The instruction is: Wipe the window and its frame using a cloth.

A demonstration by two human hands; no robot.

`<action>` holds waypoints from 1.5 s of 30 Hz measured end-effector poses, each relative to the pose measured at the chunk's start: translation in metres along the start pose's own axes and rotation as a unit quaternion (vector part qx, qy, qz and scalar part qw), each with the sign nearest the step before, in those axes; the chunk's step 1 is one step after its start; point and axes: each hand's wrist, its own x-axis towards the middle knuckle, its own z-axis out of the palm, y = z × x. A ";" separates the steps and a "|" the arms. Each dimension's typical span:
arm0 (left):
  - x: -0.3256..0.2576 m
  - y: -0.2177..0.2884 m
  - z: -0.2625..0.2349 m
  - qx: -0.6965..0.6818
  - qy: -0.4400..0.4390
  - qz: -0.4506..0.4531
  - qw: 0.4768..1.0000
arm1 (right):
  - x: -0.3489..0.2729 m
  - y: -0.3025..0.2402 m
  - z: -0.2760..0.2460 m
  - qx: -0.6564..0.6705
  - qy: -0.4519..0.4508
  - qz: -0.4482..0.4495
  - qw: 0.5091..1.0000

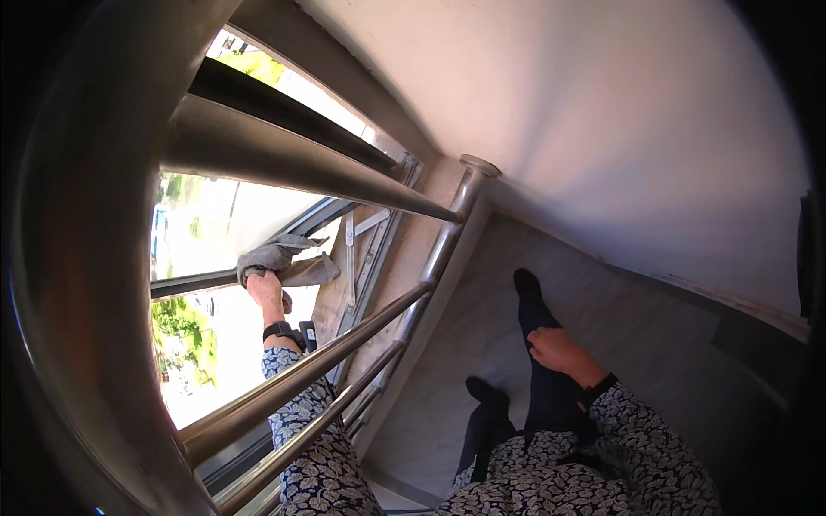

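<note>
The left hand (265, 291) reaches through the metal railing (301, 372) and is found on its outer side, with the fingers wrapped around a grey cloth (288, 258). This cloth is bunched at the dark-framed window sash (206, 281), which stands open beyond the railing. Near the cloth, also beyond the railing, there is a metal window stay (350, 258). The right hand (564, 351) is on the inner side of the railing, loosely clenched, over the dark trousers (553, 396); whether it touches them, I cannot tell. The stone-look floor (628, 318) extends to the right of the railing.
</note>
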 end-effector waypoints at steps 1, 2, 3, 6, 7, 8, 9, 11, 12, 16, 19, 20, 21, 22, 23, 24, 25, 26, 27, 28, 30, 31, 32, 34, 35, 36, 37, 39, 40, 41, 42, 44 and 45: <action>0.006 -0.002 -0.004 -0.011 -0.008 0.017 1.000 | 0.003 0.010 0.007 0.002 0.006 -0.011 1.000; 0.000 0.012 -0.002 -0.005 -0.011 0.019 1.000 | -0.004 0.015 0.013 -0.001 0.010 0.006 1.000; -0.009 0.028 0.006 -0.099 -0.011 0.037 0.994 | -0.009 0.018 0.021 -0.004 0.013 0.023 1.000; -0.046 0.081 0.025 -0.317 -0.005 0.149 0.937 | -0.012 0.018 0.028 -0.019 -0.039 0.011 0.999; -0.050 0.094 0.030 -0.329 -0.032 0.154 0.931 | -0.010 0.018 0.033 -0.019 -0.040 0.007 0.999; -0.055 0.108 0.035 -0.345 -0.059 0.159 0.923 | -0.008 0.020 0.039 -0.008 -0.037 0.003 0.999; -0.066 0.127 0.039 -0.357 -0.068 0.180 0.914 | -0.007 0.022 0.043 0.003 -0.032 0.002 0.999; -0.090 0.157 0.034 -0.364 -0.102 0.216 0.900 | 0.000 0.018 0.037 0.002 -0.011 -0.017 1.000; -0.092 0.162 0.032 -0.363 -0.103 0.217 0.900 | 0.006 0.014 0.032 0.001 0.011 -0.040 0.999; -0.082 0.153 0.036 -0.416 -0.144 0.172 0.881 | 0.025 -0.001 0.012 -0.026 -0.046 -0.007 0.999; -0.051 0.105 0.037 -0.389 -0.084 0.086 0.914 | 0.034 -0.006 -0.001 -0.016 -0.003 -0.030 0.999; -0.050 0.099 0.037 -0.442 -0.038 0.071 0.893 | 0.035 -0.003 -0.003 -0.004 0.014 -0.027 1.000; -0.042 0.083 0.031 -0.458 -0.032 0.048 0.887 | 0.036 -0.003 -0.003 0.008 0.034 -0.029 0.999; -0.020 0.054 0.019 -0.437 -0.009 0.009 0.899 | 0.039 -0.007 -0.002 0.013 0.033 -0.041 0.999; -0.015 0.054 0.014 -0.429 -0.002 -0.045 0.902 | 0.035 0.001 -0.002 0.022 0.049 -0.044 0.998; -0.014 0.054 0.013 -0.419 0.005 -0.099 0.903 | 0.030 0.010 -0.001 0.032 0.065 -0.047 0.996; -0.015 0.055 0.014 -0.418 0.003 -0.100 0.903 | 0.026 0.017 0.005 0.032 0.064 -0.044 0.996; -0.014 0.054 0.011 -0.384 0.013 -0.109 0.917 | 0.023 0.022 0.011 0.027 0.051 -0.038 0.998; -0.013 0.055 0.011 -0.350 0.022 -0.118 0.929 | 0.022 0.026 0.018 0.021 0.038 -0.031 0.999; -0.012 0.048 0.013 -0.347 0.027 -0.118 0.930 | 0.023 0.024 0.021 0.024 0.038 -0.036 0.998; -0.012 0.032 0.026 -0.282 0.058 0.054 0.956 | 0.025 0.015 0.025 0.004 -0.004 -0.030 1.000; -0.014 0.033 0.034 -0.320 0.028 0.117 0.940 | 0.025 0.014 0.026 0.003 -0.005 -0.031 1.000; -0.029 0.053 0.042 -0.253 0.030 0.123 0.959 | 0.026 0.017 0.028 0.002 -0.028 -0.021 0.999; -0.056 0.088 0.050 -0.230 -0.017 0.107 0.967 | 0.027 0.019 0.031 0.002 -0.050 -0.010 0.999; -0.062 0.092 0.050 -0.228 -0.008 0.162 0.960 | 0.030 0.012 0.031 0.009 -0.048 -0.023 0.999; -0.066 0.096 0.050 -0.226 0.002 0.216 0.950 | 0.034 0.004 0.032 0.016 -0.045 -0.037 0.998; -0.069 0.102 0.051 -0.186 0.002 0.255 0.949 | 0.035 -0.001 0.031 0.015 -0.044 -0.040 0.998; -0.092 0.139 0.049 -0.126 -0.047 0.329 0.935 | 0.037 0.001 0.032 0.000 -0.058 -0.032 0.998; -0.098 0.151 0.047 -0.090 -0.068 0.366 0.924 | 0.037 0.000 0.032 -0.001 -0.057 -0.031 0.998; -0.102 0.160 0.042 -0.088 -0.067 0.366 0.924 | 0.037 -0.003 0.031 0.007 -0.055 -0.028 0.998; -0.105 0.169 0.037 -0.065 -0.106 0.378 0.917 | 0.038 -0.005 0.031 0.014 -0.052 -0.026 0.998; -0.111 0.179 0.033 -0.046 -0.147 0.391 0.908 | 0.035 -0.001 0.032 0.017 -0.042 -0.028 0.999; -0.113 0.182 0.032 -0.017 -0.135 0.386 0.912 | 0.033 0.002 0.033 0.020 -0.034 -0.031 0.999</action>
